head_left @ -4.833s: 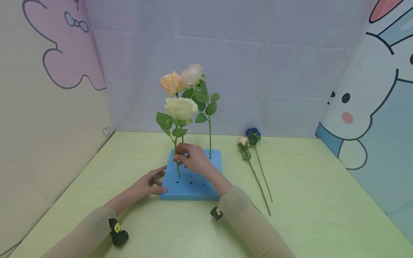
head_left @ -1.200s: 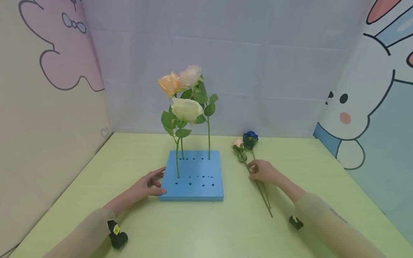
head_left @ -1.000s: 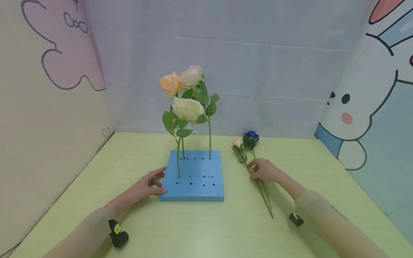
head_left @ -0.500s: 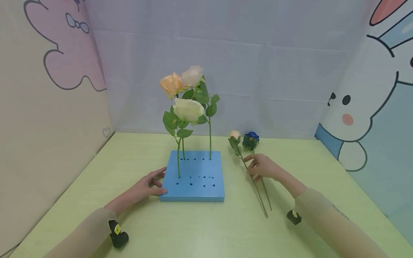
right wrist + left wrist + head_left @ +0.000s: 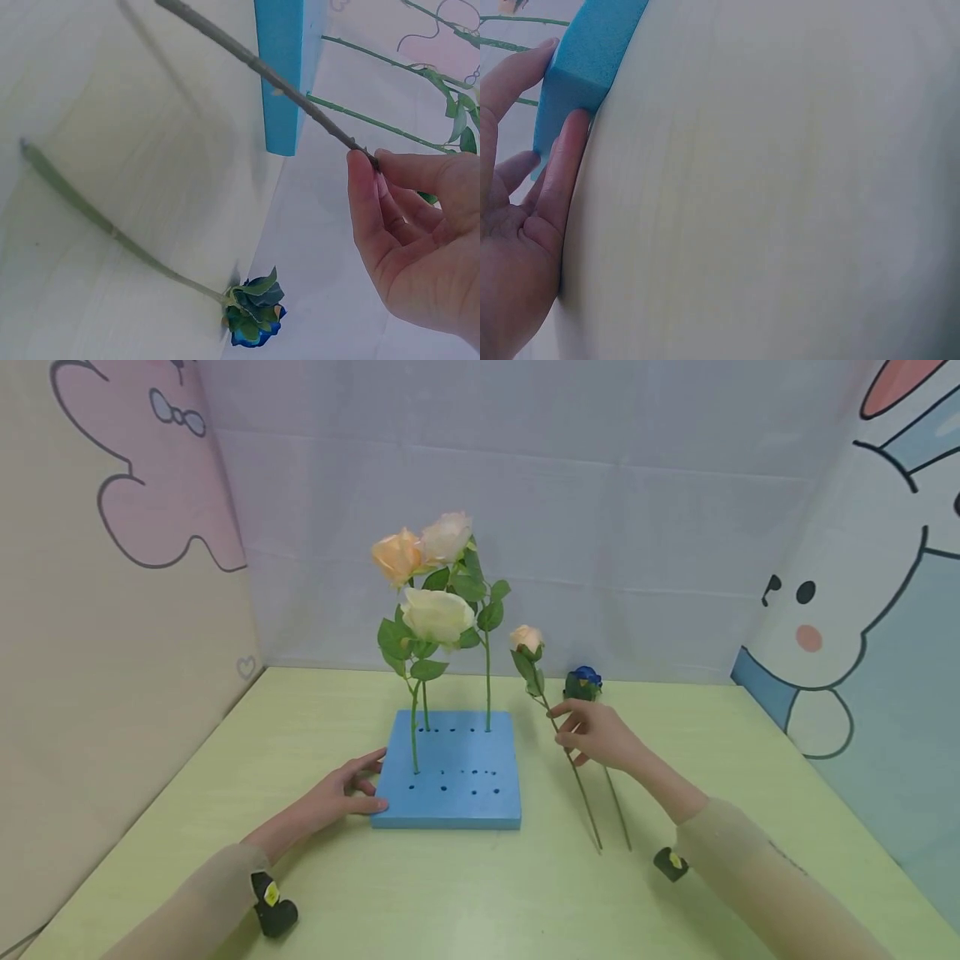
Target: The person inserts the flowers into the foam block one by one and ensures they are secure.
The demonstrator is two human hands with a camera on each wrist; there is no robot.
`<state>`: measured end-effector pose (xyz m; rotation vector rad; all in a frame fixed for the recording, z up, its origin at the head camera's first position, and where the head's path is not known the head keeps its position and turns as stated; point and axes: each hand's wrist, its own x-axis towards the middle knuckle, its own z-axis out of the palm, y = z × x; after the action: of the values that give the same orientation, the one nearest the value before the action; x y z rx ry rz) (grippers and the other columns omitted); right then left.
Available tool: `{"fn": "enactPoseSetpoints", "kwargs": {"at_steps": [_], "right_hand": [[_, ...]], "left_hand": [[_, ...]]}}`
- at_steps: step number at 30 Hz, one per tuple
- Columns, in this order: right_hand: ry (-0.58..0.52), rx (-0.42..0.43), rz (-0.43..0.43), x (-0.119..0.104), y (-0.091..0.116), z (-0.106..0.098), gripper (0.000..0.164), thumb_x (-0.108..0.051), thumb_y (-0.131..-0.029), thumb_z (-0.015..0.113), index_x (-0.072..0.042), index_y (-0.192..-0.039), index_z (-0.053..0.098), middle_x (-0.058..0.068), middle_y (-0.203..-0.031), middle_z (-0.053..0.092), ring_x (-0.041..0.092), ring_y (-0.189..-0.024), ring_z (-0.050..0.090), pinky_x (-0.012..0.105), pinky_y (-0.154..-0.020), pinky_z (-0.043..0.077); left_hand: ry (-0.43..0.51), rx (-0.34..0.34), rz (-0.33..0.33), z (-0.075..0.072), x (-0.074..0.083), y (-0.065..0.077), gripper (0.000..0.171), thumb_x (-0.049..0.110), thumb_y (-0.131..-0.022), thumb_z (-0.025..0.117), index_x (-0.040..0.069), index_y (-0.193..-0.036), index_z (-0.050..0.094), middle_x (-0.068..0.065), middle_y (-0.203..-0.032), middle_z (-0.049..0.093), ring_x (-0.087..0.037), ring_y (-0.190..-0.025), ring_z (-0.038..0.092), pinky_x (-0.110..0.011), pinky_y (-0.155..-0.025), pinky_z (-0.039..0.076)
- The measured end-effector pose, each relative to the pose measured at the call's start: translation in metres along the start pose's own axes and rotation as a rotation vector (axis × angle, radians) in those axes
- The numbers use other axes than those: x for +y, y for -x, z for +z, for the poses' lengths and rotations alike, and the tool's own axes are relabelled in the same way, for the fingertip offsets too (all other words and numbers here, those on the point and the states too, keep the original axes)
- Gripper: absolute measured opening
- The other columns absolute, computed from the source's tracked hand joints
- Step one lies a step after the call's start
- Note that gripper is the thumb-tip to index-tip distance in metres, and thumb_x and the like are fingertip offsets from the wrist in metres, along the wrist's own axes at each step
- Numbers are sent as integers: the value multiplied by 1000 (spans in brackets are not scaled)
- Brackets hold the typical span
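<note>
My right hand (image 5: pixel 600 737) pinches the stem of a pale peach rose (image 5: pixel 527 640) between thumb and fingertips. In the right wrist view its stem (image 5: pixel 255 64) is clear of the table. On the left, my left hand (image 5: pixel 341 793) rests against the left side of a blue foam block (image 5: pixel 465 752) with holes in its top; the left wrist view has the fingers touching the block's side (image 5: pixel 581 64). Upright in the block stand a cream-white rose (image 5: pixel 437 616), an orange-peach rose (image 5: pixel 397 557) and a pale pink rose (image 5: pixel 447 537).
A blue rose (image 5: pixel 583 682) lies on the table (image 5: pixel 720 760) behind and right of my right hand, its stem pointing toward me. A pale cloth backdrop (image 5: pixel 637 552) hangs at the table's far edge. Printed cartoon figures mark the side walls.
My right hand let go of the cream-white rose, which stays standing in the block. It then took the pale peach rose and lifted it up and leftward. The left hand stayed in place.
</note>
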<state>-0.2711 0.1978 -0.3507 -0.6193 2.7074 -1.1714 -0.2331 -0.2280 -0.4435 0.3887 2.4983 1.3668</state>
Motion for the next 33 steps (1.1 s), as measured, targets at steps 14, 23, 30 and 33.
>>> {"fn": "enactPoseSetpoints", "kwargs": {"at_steps": [14, 23, 30, 33], "right_hand": [[-23, 77, -90, -21, -7, 8, 27, -6, -94, 64, -5, -121, 63, 20, -96, 70, 22, -73, 68, 41, -59, 59], [-49, 135, -144, -37, -15, 16, 19, -7, -93, 64, -6, -112, 66, 22, -98, 70, 21, -75, 68, 34, -56, 58], [-93, 159, -187, -53, -21, 19, 17, -7, -94, 64, -8, -110, 64, 16, -93, 71, 31, -78, 69, 30, -57, 57], [-112, 163, -197, -59, -23, 19, 16, -7, -94, 64, -9, -110, 63, 19, -93, 71, 36, -81, 68, 31, -58, 58]], "left_hand": [[1, 7, 12, 0, -1, 0, 86, 32, -87, 75, 16, -157, 26, -20, -149, 41, -24, -109, 52, -35, -89, 45], [-5, 13, 15, 1, 4, 1, 86, 31, -88, 75, 16, -157, 26, -19, -150, 42, -19, -108, 52, -35, -91, 44], [11, 11, 26, 0, 5, 2, 88, 28, -87, 75, 13, -157, 25, -21, -149, 42, -22, -108, 52, -35, -89, 44], [17, 12, 27, 0, 5, 2, 87, 27, -87, 75, 13, -157, 25, -22, -149, 42, -23, -108, 53, -35, -88, 45]]}}
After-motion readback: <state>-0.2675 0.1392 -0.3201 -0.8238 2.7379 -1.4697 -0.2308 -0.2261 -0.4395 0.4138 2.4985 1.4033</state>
